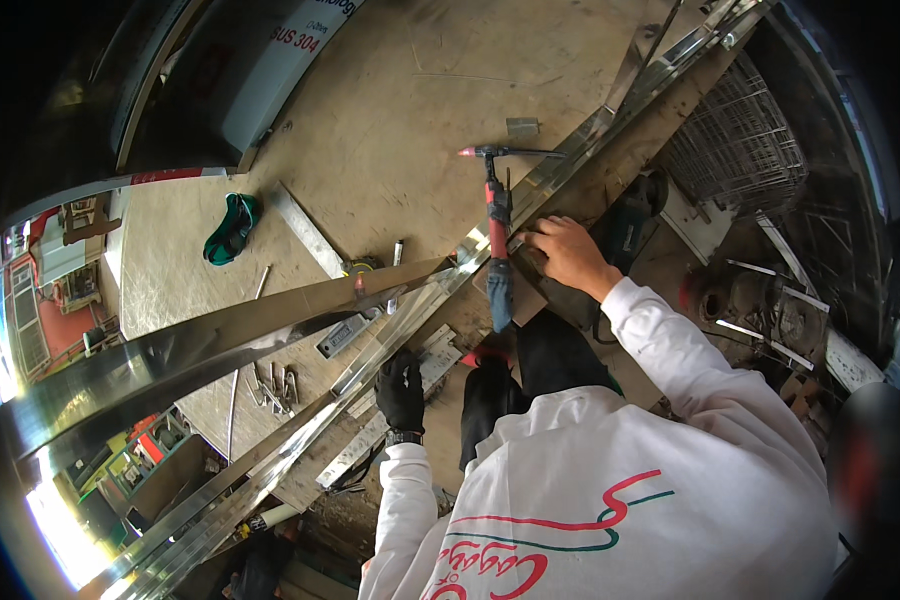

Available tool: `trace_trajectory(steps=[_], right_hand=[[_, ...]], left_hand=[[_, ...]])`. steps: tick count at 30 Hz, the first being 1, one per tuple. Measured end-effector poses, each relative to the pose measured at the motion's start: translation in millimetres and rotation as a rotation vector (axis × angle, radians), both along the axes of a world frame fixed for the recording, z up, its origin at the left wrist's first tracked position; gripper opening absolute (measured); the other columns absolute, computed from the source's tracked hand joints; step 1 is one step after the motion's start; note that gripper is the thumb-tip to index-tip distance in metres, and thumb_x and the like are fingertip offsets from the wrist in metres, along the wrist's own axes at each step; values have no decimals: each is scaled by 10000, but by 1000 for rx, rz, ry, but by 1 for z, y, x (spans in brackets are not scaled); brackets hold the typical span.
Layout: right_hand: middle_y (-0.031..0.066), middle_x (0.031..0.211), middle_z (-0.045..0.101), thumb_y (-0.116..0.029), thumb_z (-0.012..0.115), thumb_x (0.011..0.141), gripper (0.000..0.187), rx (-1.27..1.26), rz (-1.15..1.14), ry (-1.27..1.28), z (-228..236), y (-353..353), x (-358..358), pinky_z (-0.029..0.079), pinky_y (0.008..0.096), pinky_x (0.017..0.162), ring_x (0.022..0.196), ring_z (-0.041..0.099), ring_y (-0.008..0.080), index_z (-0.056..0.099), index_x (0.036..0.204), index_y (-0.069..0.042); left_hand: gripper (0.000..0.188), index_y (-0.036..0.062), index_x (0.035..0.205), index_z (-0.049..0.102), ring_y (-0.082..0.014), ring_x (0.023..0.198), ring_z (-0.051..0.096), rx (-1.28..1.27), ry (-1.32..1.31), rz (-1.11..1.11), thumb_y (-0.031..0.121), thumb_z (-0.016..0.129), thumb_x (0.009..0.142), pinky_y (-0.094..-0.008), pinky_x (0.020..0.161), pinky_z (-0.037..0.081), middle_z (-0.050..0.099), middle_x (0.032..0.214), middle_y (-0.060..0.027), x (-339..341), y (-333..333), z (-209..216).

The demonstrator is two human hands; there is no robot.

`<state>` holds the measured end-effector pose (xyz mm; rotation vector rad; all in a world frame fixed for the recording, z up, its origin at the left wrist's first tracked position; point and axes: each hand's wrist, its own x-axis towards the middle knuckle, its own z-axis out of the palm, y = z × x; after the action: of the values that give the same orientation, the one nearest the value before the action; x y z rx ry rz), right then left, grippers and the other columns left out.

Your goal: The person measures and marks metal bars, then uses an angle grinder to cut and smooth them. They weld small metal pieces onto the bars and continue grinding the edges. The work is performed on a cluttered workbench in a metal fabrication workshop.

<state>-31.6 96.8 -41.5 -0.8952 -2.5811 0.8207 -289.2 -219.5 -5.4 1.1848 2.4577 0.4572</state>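
Note:
My left hand (400,392), in a black glove, is beside the near edge of a long shiny metal tube (410,310) that runs diagonally across the table. Its fingers look curled; anything in them is hidden. My bare right hand (567,255) is farther up the same tube, its fingers bent but apart at the near edge. Just left of it, a red and black welding torch (498,225) lies across the tube, its head over the table. A wide polished metal bar (220,315) comes in from the left and meets the tube near the torch.
Left of the tube lie a green strapped item (232,230), a flat metal strip (308,232), a tape measure (362,266), a grey block (344,336) and several small metal tools (273,388). Wire racks (740,140) and scrap metal (770,310) stand at the right.

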Motion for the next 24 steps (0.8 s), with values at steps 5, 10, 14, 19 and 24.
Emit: trace_trajectory(steps=[5,10,14,19,24], right_hand=[[70,1067,639,-100,726,768,217,184,220,-125,-5,3,-5,455,396,942,1088,605,261,743,984,-114],[52,1017,634,-134,775,744,114,172,147,-35,-5,4,12,474,426,905,1038,619,268,700,824,-102],[27,864,603,-175,793,843,158,-392,-271,277,56,-28,17,470,330,742,798,579,173,751,905,-36],[-38,895,629,-157,782,936,156,-879,-343,587,157,-112,21,427,235,696,780,525,52,771,981,-8],[-19,922,670,-143,782,944,171,-847,-393,656,207,-186,13,442,212,702,792,578,42,760,1036,0]], left_hand=[[175,126,1108,746,-355,1041,687,13,17,-11,154,701,940,-441,886,545,731,1140,-115,-5,-6,0],[198,95,1131,758,-342,1006,690,29,3,5,148,709,947,-428,874,541,732,1082,-128,0,5,18],[216,36,1133,759,-327,995,695,258,-210,-24,123,735,936,-416,873,543,734,1079,-156,22,39,53],[313,-29,1228,714,-148,1002,687,336,-1072,-29,81,750,937,-307,884,544,744,1140,-81,75,88,132],[254,-14,1222,727,-80,939,657,360,-1361,-72,89,715,990,-252,828,539,747,1071,-25,80,63,181]])
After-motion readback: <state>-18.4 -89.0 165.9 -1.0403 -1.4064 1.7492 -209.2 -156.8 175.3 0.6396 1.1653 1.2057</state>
